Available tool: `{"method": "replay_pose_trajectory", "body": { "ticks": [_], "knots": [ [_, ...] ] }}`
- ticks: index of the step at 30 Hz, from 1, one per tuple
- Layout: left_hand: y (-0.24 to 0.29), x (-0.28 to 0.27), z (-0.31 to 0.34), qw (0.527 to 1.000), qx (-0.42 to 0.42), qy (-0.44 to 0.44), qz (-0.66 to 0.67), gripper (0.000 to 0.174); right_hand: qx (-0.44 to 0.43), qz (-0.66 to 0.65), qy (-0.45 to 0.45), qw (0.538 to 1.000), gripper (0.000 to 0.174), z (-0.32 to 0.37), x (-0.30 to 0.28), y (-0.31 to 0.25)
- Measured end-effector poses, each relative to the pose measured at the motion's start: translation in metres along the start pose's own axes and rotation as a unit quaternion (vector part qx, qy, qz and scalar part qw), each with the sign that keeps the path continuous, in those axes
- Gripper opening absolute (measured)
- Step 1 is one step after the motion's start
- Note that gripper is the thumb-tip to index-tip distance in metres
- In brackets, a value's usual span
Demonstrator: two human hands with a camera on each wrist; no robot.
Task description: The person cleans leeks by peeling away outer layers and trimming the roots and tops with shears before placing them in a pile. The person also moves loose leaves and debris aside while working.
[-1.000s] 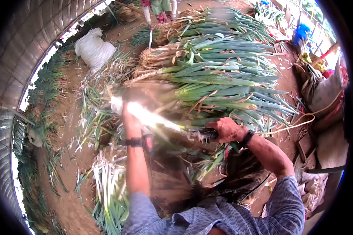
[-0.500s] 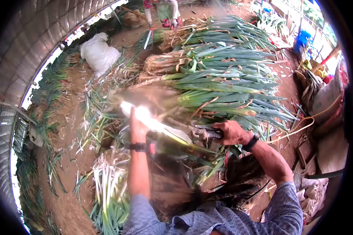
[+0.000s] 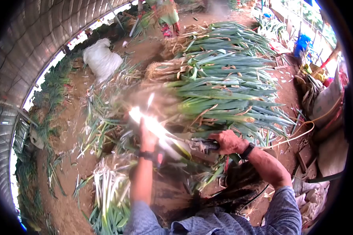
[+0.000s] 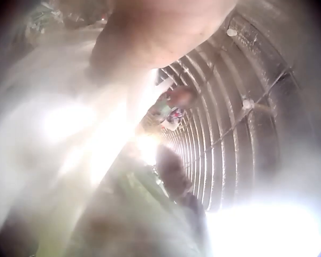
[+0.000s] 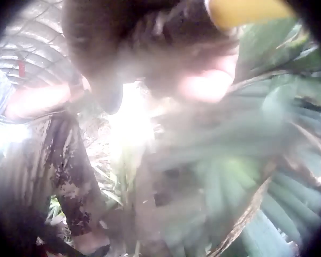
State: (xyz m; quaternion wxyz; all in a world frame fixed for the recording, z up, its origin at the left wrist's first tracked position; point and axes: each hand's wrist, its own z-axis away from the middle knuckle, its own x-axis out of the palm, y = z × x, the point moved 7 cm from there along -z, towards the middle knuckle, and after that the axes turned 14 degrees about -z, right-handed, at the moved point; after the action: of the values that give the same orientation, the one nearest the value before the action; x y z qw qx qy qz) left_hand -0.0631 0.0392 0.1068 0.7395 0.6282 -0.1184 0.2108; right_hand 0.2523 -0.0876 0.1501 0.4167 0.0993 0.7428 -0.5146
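My left hand (image 3: 148, 137) grips a green onion (image 3: 180, 149) in the head view; its white end is washed out by glare. The pale stalk (image 4: 109, 136) runs blurred below the hand in the left wrist view. My right hand (image 3: 231, 141) holds the black handle of an air blow gun (image 3: 203, 145), with its front toward the onion. A thin yellow hose (image 3: 291, 140) trails off to the right of that hand. In the right wrist view the fingers are largely dark and blurred.
Large bundles of green onions (image 3: 227, 84) lie in rows ahead. White-stemmed onions (image 3: 108, 188) are piled at lower left, with loose leaves (image 3: 98, 125) beyond. A white sack (image 3: 102, 59) sits at back left. Another person (image 3: 168, 15) stands at the far end.
My left hand has moved right and a little nearer me with the onion, closer to the blow gun. My right hand has barely shifted. The far person has lifted a bunch of onions.
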Motion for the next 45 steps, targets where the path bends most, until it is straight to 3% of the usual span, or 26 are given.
{"method": "replay_pose_trajectory", "body": {
  "ticks": [3, 6, 10, 13, 14, 16, 18, 20, 21, 22, 24, 25, 26, 27, 28, 29, 30, 31, 32, 34, 36, 37, 40, 42, 44, 45],
  "knots": [
    [-0.001, -0.023, -0.011, 1.0, 0.025, -0.005, -0.01, 0.052, 0.032, 0.021, -0.045, 0.998, 0.049, 0.001, 0.002, -0.004],
    [0.008, -0.038, -0.01, 0.997, 0.017, 0.072, -0.007, 0.046, 0.034, -0.001, -0.041, 0.999, 0.059, 0.0, 0.004, 0.003],
    [0.078, -0.034, 0.018, 0.956, 0.082, 0.246, -0.138, 0.044, 0.058, 0.005, -0.052, 0.997, 0.059, 0.001, 0.005, 0.004],
    [0.158, -0.046, 0.018, 0.906, 0.212, 0.259, -0.259, 0.046, 0.032, 0.005, -0.033, 0.999, 0.052, 0.006, -0.001, -0.004],
    [0.192, -0.055, 0.012, 0.877, 0.239, 0.288, -0.302, 0.054, 0.033, 0.007, -0.032, 0.999, 0.053, 0.007, -0.001, -0.001],
    [0.271, -0.055, 0.005, 0.685, 0.44, 0.279, -0.509, 0.051, 0.037, 0.012, -0.033, 0.999, 0.054, 0.014, -0.001, 0.006],
    [0.309, -0.074, -0.02, 0.607, 0.498, 0.183, -0.592, 0.056, 0.066, 0.022, -0.03, 0.997, 0.055, 0.018, -0.007, 0.013],
    [0.285, -0.151, -0.067, 0.436, 0.249, 0.314, -0.806, 0.075, 0.101, 0.028, -0.016, 0.994, 0.056, 0.02, -0.015, 0.017],
    [0.259, -0.159, -0.071, 0.41, 0.139, 0.25, -0.866, 0.089, 0.123, 0.031, -0.008, 0.992, 0.056, 0.022, -0.019, 0.016],
    [0.232, -0.154, -0.067, 0.39, 0.129, 0.227, -0.883, 0.084, 0.143, 0.033, 0.001, 0.989, 0.056, 0.023, -0.023, 0.018],
    [0.167, -0.129, -0.066, 0.525, 0.27, 0.113, -0.799, 0.052, 0.14, -0.004, 0.03, 0.99, 0.057, 0.027, -0.023, 0.03],
    [0.123, -0.111, -0.076, 0.536, 0.215, 0.042, -0.815, 0.025, 0.148, -0.014, 0.032, 0.988, 0.058, 0.028, -0.022, 0.038],
    [0.095, -0.066, -0.047, 0.636, 0.225, 0.014, -0.738, 0.015, 0.153, -0.022, 0.033, 0.987, 0.058, 0.027, -0.023, 0.043],
    [0.058, -0.047, -0.046, 0.631, 0.339, 0.013, -0.698, 0.02, 0.166, -0.028, 0.04, 0.985, 0.058, 0.028, -0.024, 0.044],
    [0.04, -0.006, -0.025, 0.682, 0.359, -0.021, -0.636, 0.023, 0.17, -0.026, 0.041, 0.984, 0.057, 0.027, -0.027, 0.041],
    [0.024, 0.028, -0.008, 0.646, 0.39, -0.008, -0.656, 0.026, 0.175, -0.024, 0.042, 0.983, 0.056, 0.026, -0.03, 0.037],
    [0.009, 0.055, 0.001, 0.712, 0.334, -0.067, -0.614, 0.032, 0.18, -0.024, 0.044, 0.982, 0.055, 0.028, -0.033, 0.034],
    [-0.006, 0.079, 0.009, 0.738, 0.342, -0.077, -0.576, 0.041, 0.166, -0.023, 0.033, 0.985, 0.05, 0.03, -0.035, 0.032],
    [-0.025, 0.089, 0.006, 0.711, 0.182, -0.093, -0.673, 0.043, 0.181, -0.004, 0.016, 0.983, 0.048, 0.033, -0.038, 0.032],
    [-0.047, 0.119, 0.013, 0.662, 0.087, -0.152, -0.728, 0.04, 0.211, 0.031, -0.014, 0.977, 0.044, 0.042, -0.045, 0.03],
    [-0.041, 0.139, 0.025, 0.681, 0.316, -0.135, -0.647, 0.035, 0.168, 0.042, -0.011, 0.985, 0.043, 0.057, -0.052, 0.03],
    [-0.039, 0.142, 0.036, 0.675, 0.423, -0.122, -0.592, 0.033, 0.159, -0.037, -0.006, 0.987, 0.044, 0.073, -0.05, 0.045],
    [-0.05, 0.138, 0.047, 0.623, 0.467, -0.148, -0.61, 0.025, 0.174, 0.028, -0.081, 0.981, 0.045, 0.084, -0.075, -0.006],
    [-0.052, 0.126, 0.051, 0.665, 0.46, -0.148, -0.57, 0.02, 0.251, 0.097, -0.148, 0.952, 0.048, 0.098, -0.078, -0.023],
    [-0.062, 0.112, 0.043, 0.708, 0.455, -0.14, -0.522, 0.019, 0.208, -0.024, -0.091, 0.974, 0.048, 0.122, -0.078, -0.014],
    [-0.09, 0.094, 0.018, 0.807, 0.204, -0.14, -0.537, 0.022, 0.17, -0.077, -0.058, 0.981, 0.048, 0.129, -0.086, -0.014]
  ]
}}
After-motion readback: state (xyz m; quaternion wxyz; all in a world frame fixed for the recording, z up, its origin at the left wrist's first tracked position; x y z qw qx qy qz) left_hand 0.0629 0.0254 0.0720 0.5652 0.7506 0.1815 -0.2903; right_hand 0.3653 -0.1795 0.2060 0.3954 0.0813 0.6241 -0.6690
